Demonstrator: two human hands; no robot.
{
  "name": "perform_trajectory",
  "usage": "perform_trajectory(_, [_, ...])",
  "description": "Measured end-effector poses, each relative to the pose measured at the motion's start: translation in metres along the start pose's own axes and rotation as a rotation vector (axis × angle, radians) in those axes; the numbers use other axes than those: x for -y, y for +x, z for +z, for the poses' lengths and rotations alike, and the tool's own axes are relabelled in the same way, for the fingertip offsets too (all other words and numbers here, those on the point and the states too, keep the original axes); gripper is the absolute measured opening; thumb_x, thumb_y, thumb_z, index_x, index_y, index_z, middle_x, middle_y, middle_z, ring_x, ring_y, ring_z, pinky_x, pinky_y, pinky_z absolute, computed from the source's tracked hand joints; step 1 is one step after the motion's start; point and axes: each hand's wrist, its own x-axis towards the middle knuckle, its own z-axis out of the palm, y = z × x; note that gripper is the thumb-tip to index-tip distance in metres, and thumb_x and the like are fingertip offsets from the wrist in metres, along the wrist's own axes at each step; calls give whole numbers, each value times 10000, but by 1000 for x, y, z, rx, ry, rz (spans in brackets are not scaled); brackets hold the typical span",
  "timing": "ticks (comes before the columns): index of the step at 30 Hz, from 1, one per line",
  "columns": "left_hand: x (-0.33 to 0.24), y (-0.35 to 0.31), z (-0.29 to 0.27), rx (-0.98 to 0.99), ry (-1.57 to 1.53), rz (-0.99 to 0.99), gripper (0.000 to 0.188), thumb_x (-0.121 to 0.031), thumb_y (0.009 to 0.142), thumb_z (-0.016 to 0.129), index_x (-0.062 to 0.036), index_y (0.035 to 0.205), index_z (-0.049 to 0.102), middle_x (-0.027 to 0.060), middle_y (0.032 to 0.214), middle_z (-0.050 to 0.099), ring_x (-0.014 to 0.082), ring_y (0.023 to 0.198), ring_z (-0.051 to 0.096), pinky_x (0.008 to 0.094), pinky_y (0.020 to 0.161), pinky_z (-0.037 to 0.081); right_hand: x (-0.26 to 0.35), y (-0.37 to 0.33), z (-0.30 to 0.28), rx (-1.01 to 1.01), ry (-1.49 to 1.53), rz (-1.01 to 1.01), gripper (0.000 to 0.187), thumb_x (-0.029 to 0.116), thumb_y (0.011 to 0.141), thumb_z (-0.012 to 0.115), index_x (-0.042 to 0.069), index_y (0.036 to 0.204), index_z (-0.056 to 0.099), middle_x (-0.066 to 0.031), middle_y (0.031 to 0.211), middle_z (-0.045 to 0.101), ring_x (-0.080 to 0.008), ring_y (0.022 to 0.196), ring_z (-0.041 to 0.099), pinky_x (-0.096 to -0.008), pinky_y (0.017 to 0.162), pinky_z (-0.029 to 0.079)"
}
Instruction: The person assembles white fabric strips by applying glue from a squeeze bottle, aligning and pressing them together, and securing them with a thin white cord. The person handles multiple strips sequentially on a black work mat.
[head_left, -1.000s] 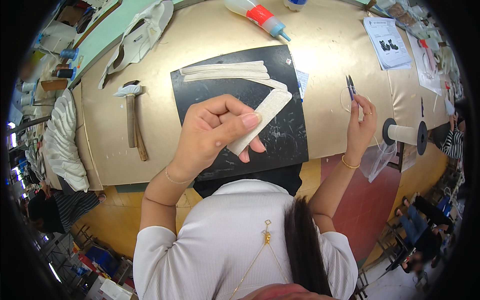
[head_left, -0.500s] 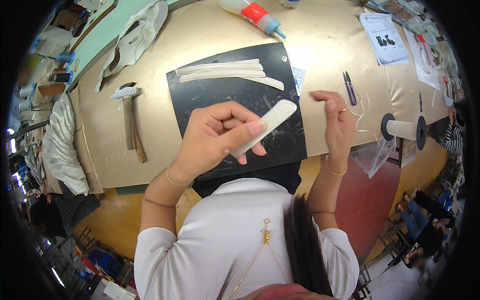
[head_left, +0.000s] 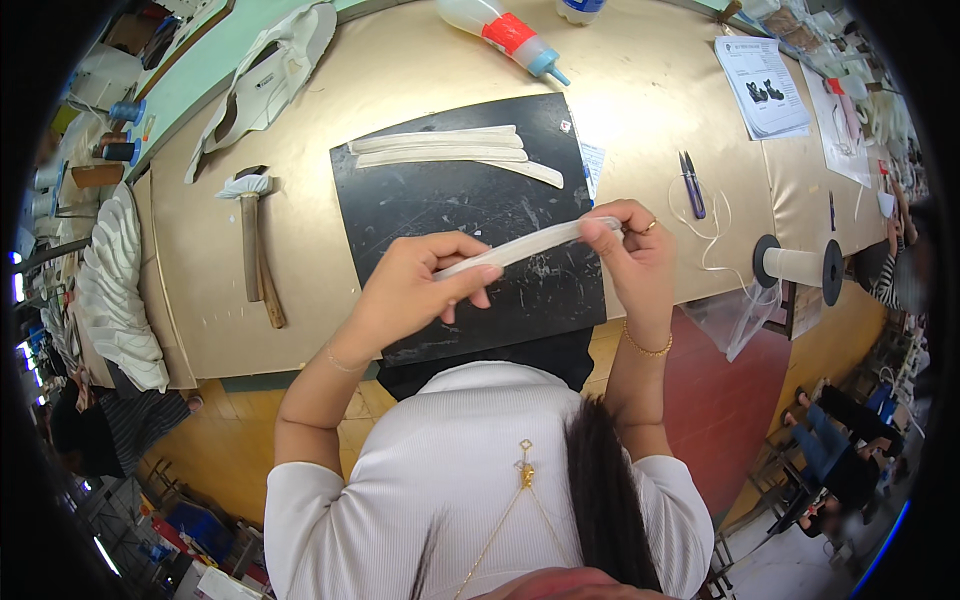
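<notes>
Between my hands a cream fabric strap (head_left: 535, 243) is held above a black cutting mat (head_left: 460, 215). My left hand (head_left: 420, 285) pinches its lower left end between thumb and fingers. At the upper right end, the thumb and fingers of my right hand (head_left: 635, 245) close on the strap's rounded tip. Several similar cream strips (head_left: 440, 146) lie side by side at the far part of the mat, one of them slanting out to the right.
A hammer (head_left: 252, 240) lies at left, near stacked white pieces (head_left: 125, 290). Thread snips (head_left: 692, 186), loose cord and a tape spool (head_left: 797, 266) are at right. A glue bottle (head_left: 510, 40) and printed sheets (head_left: 763, 88) lie farther back.
My right hand has moved left and taken hold of the strap's free end. The strap has turned flatter and now stretches between both hands.
</notes>
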Motion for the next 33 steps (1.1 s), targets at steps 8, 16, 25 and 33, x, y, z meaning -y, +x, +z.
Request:
perform_trajectory(8, [57,2,-47,-118,-104,-153,234,-185,961,695,45,1003,701,94,762,731,70,426,527,194,414,403,-36,11,-14,-14,-364,21,258,203,872,800,-2,1004,713,-78,937,704,-171,860,636,-303,792,500])
perform_trajectory(16, [86,3,-63,-223,-41,-263,223,-195,956,702,2,862,656,104,681,701,45,330,386,207,318,271,-36,95,11,19,-807,-352,411,241,846,802,46,1186,682,-140,1173,629,-306,1090,610,-402,930,495])
perform_trajectory(25, [87,0,-63,-223,-97,-223,232,-199,956,698,7,860,653,107,691,703,52,330,402,207,318,281,-55,252,61,-87,-1198,-256,732,551,759,804,54,1264,621,-151,1199,637,-359,1127,621,-504,892,527])
perform_trajectory(33, [95,4,-64,-209,-124,-208,208,-169,949,685,33,903,678,120,695,705,70,320,409,223,311,298,-48,251,67,-110,-1215,-441,582,383,744,835,75,1199,644,-122,1155,675,-322,1033,671,-442,855,543])
